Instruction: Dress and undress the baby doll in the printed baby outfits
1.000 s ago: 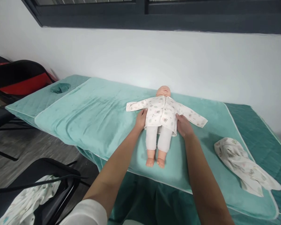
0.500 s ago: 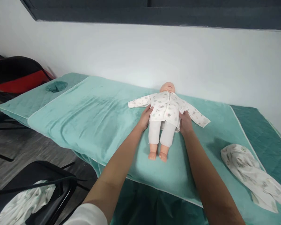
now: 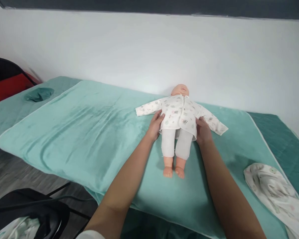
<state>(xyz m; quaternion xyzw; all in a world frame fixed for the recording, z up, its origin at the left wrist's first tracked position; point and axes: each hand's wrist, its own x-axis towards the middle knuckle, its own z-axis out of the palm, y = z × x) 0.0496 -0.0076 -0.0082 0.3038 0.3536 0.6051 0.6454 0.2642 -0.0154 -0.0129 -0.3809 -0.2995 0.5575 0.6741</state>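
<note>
A baby doll [image 3: 176, 132] lies on its back on a teal towel [image 3: 89, 132], head toward the wall. It wears a white printed shirt [image 3: 180, 114] with sleeves spread out and white trousers. My left hand [image 3: 155, 125] grips the doll's torso on its left side, fingers curled on the shirt. My right hand [image 3: 203, 131] holds the torso's right side at the shirt hem, fingers partly under the cloth.
A crumpled printed garment [image 3: 274, 194] lies on the towel at the right. The bed [image 3: 286, 142] has a darker teal cover and a face hole [image 3: 38, 94] at the far left. A black chair [image 3: 32, 212] with printed cloth stands at the lower left; a red and black chair [image 3: 5, 84] is at the far left.
Both hands stayed on the doll's sides and closed in a little on its torso. My view shifted right and down, so the doll sits slightly further right.
</note>
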